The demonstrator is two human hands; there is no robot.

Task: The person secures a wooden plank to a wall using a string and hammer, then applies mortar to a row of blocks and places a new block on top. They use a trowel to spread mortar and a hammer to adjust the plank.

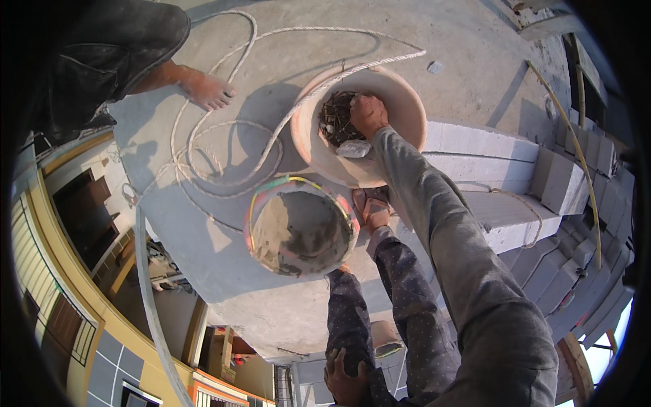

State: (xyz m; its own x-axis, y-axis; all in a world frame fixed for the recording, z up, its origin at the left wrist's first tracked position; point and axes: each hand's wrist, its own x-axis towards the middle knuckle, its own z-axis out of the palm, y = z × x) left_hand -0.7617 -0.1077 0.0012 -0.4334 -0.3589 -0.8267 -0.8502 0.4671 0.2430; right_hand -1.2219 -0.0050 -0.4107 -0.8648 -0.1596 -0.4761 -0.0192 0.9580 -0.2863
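Observation:
My right hand [368, 115] reaches into a pale plastic tub [403, 159], fingers closed on the dark heap of thin scraps [333, 117] inside; what they grip is hidden. A light grey chunk [353, 148] lies below the hand. My left hand [344, 375] rests by my knee in dark speckled trousers, fingers apart and holding nothing. A round container with grey cement residue [291, 230] stands beside the tub. A white rope [274, 146] loops over the concrete and across the tub's left rim.
Another person's bare foot [210, 91] is at the upper left. Pale blocks [502, 210] are stacked on the right, with a long thin stick [566, 119]. The slab edge drops away at lower left toward a yellow building [108, 363]. A small bucket [386, 339] sits near my legs.

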